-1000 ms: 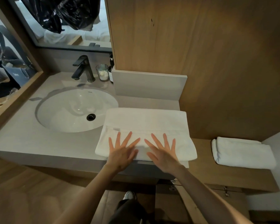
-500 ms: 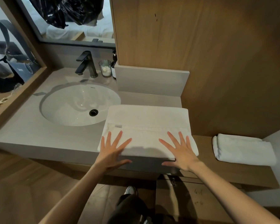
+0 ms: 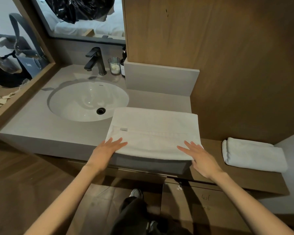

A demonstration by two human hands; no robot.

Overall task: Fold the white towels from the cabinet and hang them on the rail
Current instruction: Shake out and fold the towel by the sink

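The folded white terry towel lies on the grey stone table directly ahead of us, its long axis running left to right. Our left hand and right hand, fingers straight and flat, rest on its near corners, equally close.

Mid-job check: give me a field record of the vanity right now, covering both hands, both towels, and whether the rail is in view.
left hand: flat, fingers straight, resting on the near left corner of the folded towel
right hand: flat, fingers straight, resting on its near right corner
folded towel: white, lying on the countertop right of the sink basin, near edge at the counter's front
second towel: white, folded, on the wooden ledge to the right, no hand on it
rail: not in view
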